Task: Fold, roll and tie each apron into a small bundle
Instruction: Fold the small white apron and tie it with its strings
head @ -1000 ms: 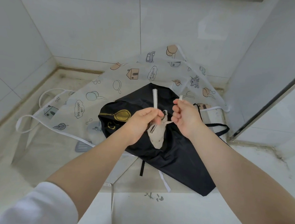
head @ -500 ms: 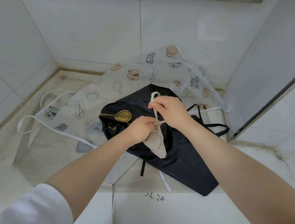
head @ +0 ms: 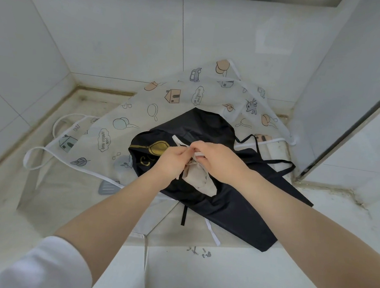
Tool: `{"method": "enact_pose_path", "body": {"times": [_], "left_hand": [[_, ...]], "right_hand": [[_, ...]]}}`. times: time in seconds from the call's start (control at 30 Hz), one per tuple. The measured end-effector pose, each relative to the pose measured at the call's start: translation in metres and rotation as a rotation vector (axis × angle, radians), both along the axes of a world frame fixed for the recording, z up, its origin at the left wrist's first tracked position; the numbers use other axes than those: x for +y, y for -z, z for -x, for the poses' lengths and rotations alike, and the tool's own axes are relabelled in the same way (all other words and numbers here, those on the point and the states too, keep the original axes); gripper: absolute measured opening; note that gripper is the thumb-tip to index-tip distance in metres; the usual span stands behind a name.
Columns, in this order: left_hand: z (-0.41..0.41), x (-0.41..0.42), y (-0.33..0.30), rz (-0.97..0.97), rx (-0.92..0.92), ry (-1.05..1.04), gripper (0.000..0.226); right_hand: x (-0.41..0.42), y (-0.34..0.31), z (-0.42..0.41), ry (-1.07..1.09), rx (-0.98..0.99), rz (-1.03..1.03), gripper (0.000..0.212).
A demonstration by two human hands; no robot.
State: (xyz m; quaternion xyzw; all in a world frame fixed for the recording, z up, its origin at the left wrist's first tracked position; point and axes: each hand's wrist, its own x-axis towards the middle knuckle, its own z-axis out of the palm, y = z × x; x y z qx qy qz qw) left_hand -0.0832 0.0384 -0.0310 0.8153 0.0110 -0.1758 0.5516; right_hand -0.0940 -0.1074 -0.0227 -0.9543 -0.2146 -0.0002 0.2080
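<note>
A small beige rolled apron bundle (head: 202, 181) hangs between my hands above the other aprons. My left hand (head: 171, 163) grips its upper end on the left side. My right hand (head: 215, 159) pinches the bundle's white strap (head: 179, 142) just above the roll, and a short strap end sticks out to the left of my fingers. Under my hands lies a black apron (head: 229, 206) with a gold print. It lies on top of a pale apron (head: 141, 108) printed with houses, leaves and balloons, spread flat on the counter.
The worktop (head: 219, 278) is a pale stone counter in a tiled corner, with walls at the left, back and right. White straps (head: 38, 154) of the printed apron loop out at the left. Black straps (head: 281, 161) trail to the right near a metal frame edge (head: 349, 131).
My right hand came down from above the bundle and closed in against my left hand. The upright strap end has dropped and now lies folded over near my fingers.
</note>
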Motion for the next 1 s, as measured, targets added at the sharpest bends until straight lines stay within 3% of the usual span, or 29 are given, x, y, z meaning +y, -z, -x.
{"method": "enact_pose_path", "body": {"times": [0.13, 0.23, 0.3, 0.4, 0.5, 0.6, 0.67, 0.7, 0.73, 0.87, 0.93, 1.0], "left_hand": [[-0.003, -0.002, -0.003, 0.057, -0.008, -0.002, 0.033], [-0.005, -0.004, -0.01, 0.174, 0.068, -0.039, 0.025], [-0.008, -0.003, -0.012, 0.247, 0.143, -0.079, 0.024], [-0.009, -0.001, -0.013, 0.282, 0.188, -0.087, 0.028], [-0.01, 0.002, -0.016, 0.286, 0.2, -0.023, 0.02], [-0.011, 0.006, -0.021, 0.329, 0.236, 0.072, 0.023], [-0.007, 0.005, -0.022, 0.317, 0.251, 0.082, 0.023], [-0.005, 0.003, -0.022, 0.316, 0.254, 0.065, 0.023], [-0.004, 0.002, -0.022, 0.316, 0.251, 0.054, 0.023], [-0.003, -0.001, -0.019, 0.154, 0.086, 0.037, 0.013], [-0.004, 0.007, -0.016, -0.028, -0.086, 0.072, 0.024], [-0.002, 0.015, -0.015, -0.1, -0.258, 0.197, 0.015]], "right_hand": [[0.0, -0.003, -0.005, 0.019, -0.094, 0.149, 0.034], [0.004, -0.003, -0.005, 0.039, -0.379, 0.303, 0.028], [0.005, -0.002, -0.004, 0.049, -0.506, 0.294, 0.022], [0.008, 0.0, -0.002, 0.01, -0.498, 0.301, 0.015], [0.007, 0.001, -0.001, 0.025, -0.505, 0.307, 0.024], [0.005, 0.0, 0.001, 0.026, -0.63, 0.351, 0.007], [0.005, 0.0, 0.002, 0.009, -0.698, 0.346, 0.017], [0.006, -0.002, 0.003, 0.015, -0.689, 0.348, 0.013], [0.007, 0.001, 0.0, -0.001, -0.669, 0.369, 0.003], [0.007, 0.003, -0.003, 0.052, -0.443, 0.402, 0.009], [0.005, -0.008, -0.001, 0.065, -0.038, 0.172, 0.016], [-0.001, -0.017, -0.001, 0.06, 0.391, -0.223, 0.02]]}}
